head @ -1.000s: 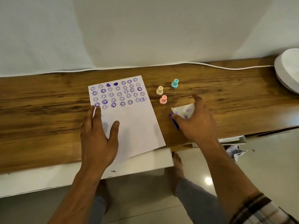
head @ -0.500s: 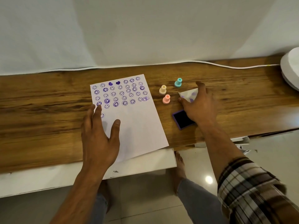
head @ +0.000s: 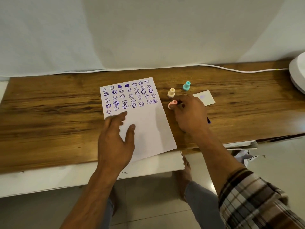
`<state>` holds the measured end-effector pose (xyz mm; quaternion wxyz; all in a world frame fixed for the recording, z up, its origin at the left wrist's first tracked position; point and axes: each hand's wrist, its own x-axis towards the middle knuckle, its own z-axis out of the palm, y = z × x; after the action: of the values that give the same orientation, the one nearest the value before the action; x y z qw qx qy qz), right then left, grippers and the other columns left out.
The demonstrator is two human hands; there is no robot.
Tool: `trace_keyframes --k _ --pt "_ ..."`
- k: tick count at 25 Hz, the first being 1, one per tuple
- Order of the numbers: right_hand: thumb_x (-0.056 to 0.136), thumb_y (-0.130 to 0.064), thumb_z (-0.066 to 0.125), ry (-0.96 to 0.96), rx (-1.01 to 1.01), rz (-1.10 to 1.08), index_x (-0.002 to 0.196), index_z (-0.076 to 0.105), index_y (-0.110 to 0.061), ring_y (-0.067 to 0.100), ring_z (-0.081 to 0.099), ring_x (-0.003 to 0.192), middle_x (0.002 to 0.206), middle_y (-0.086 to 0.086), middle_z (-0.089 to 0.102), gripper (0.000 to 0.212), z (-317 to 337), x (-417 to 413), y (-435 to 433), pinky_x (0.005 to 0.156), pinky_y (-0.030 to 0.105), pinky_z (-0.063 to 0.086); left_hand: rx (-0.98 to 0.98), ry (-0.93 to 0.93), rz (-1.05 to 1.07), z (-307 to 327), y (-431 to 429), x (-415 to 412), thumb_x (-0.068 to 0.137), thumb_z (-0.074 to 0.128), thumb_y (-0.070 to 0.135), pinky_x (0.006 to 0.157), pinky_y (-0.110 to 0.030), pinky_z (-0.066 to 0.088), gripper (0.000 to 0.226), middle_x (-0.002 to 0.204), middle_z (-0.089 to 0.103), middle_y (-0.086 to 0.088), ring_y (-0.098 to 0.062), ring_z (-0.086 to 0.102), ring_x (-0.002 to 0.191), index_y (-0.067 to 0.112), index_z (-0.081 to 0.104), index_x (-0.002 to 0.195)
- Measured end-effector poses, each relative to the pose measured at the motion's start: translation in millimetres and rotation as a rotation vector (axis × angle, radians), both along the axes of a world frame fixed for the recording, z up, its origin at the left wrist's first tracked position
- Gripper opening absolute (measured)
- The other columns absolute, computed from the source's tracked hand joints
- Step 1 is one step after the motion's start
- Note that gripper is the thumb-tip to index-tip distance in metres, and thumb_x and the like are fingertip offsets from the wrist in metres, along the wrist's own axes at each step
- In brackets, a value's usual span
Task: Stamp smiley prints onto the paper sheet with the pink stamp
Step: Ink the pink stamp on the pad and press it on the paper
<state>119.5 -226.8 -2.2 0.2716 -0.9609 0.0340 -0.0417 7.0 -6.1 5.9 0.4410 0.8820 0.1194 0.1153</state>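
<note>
The paper sheet (head: 145, 123) lies on the wooden worktop (head: 49, 113), turned slightly so its near corner overhangs the front edge. Its upper part carries rows of purple smiley prints (head: 128, 96), with two solid hearts (head: 123, 85) in the top row; the lower part is blank.

The left hand (head: 115, 138) is spread over the lower left part of the sheet, fingers apart and grasping nothing. It looks blurred, and whether the palm presses the paper or hangs just above it cannot be told.

The right hand (head: 189, 113) is just beside the right edge of the sheet. Its fingertips close around the pink stamp (head: 172, 104), which is tilted with its knob toward the hand and its wider base toward the paper. Whether the stamp is off the worktop or touching it cannot be told. The grip here is a pinch on the stamp's narrow part.

Behind the pink stamp a cream stamp (head: 171, 92) stands upright, and a teal stamp (head: 186, 85) stands a little farther back and to the right. A white card with a faint purple smudge (head: 204, 98) lies flat beyond the right hand. A dark purple corner of the ink pad (head: 208, 120) shows at the hand's right side; the rest is hidden. A white cable (head: 231, 69) runs along the back of the worktop toward a white round object (head: 298, 75) at the far right.
</note>
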Motion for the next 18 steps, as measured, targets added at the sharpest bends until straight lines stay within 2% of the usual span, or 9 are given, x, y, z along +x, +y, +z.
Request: trace_keyframes --k 2,3,5,9,11,14,18 --pt "0.092 -0.035 0.077 0.066 0.384 -0.115 0.111 0.077 -0.033 0.003 0.066 0.083 0.092 -0.024 0.071 0.019 12.4 -15.7 2.0 0.073 0.024 0.052 -0.213 0.083 -0.065 5.0 -6.7 0.0 0.091 0.072 0.029 0.086 -0.029 0.061 0.048 0.121 0.07 0.01 -0.006 0.069 0.103 0.029 0.062 0.138" --pt "0.09 -0.034 0.079 0.116 0.578 -0.126 0.104 0.078 -0.04 0.0 0.069 0.086 0.09 -0.026 0.073 0.015 18.5 -28.1 4.3 0.072 0.022 0.052 -0.321 0.127 -0.091 7.4 -10.6 0.1 0.09 0.073 0.028 0.087 -0.029 0.062 0.049 0.12 0.071 0.014 -0.004 0.07 0.103 0.032 0.062 0.138" --pt "0.087 -0.03 0.081 0.193 0.772 -0.07 0.09 0.077 -0.048 -0.005 0.07 0.09 0.093 -0.027 0.076 0.018 27.7 -58.5 12.9 0.072 0.021 0.055 -0.485 0.169 -0.125 9.6 -19.4 1.6 0.09 0.075 0.024 0.089 -0.035 0.062 0.048 0.119 0.074 0.014 -0.008 0.073 0.102 0.032 0.065 0.136" --pt "0.088 -0.022 0.079 0.225 0.785 0.065 0.107 0.077 -0.039 -0.001 0.072 0.092 0.098 -0.024 0.077 0.025 31.4 -90.5 27.3 0.073 0.016 0.058 -0.547 0.179 -0.146 9.9 -25.6 -2.8 0.088 0.077 0.022 0.088 -0.039 0.064 0.039 0.111 0.078 0.019 -0.009 0.076 0.093 0.032 0.073 0.125" --pt "0.089 -0.02 0.078 0.234 0.782 0.117 0.111 0.077 -0.034 0.003 0.072 0.093 0.1 -0.021 0.078 0.026 31.2 -89.0 28.1 0.075 0.016 0.058 -0.553 0.185 -0.121 7.9 -23.0 -3.7 0.087 0.079 0.02 0.092 -0.044 0.062 0.034 0.108 0.08 0.014 -0.013 0.077 0.092 0.03 0.076 0.12" --pt "0.087 -0.028 0.078 0.226 0.738 0.173 0.11 0.077 -0.036 0.009 0.071 0.092 0.101 -0.024 0.077 0.024 30.2 -85.1 26.9 0.077 0.017 0.058 -0.6 0.199 -0.095 4.4 -19.7 -0.4 0.086 0.08 0.016 0.099 -0.05 0.057 0.03 0.109 0.081 0.003 -0.02 0.076 0.101 0.026 0.078 0.115" --pt "0.082 -0.039 0.072 0.165 0.725 0.233 0.109 0.074 -0.041 0.005 0.069 0.095 0.103 -0.03 0.074 0.027 29.4 -82.6 27.5 0.079 0.01 0.052 -0.802 0.258 -0.054 2.3 -21.6 2.3 0.088 0.077 0.011 0.098 -0.046 0.059 0.028 0.11 0.081 -0.003 -0.024 0.077 0.101 0.018 0.079 0.115"
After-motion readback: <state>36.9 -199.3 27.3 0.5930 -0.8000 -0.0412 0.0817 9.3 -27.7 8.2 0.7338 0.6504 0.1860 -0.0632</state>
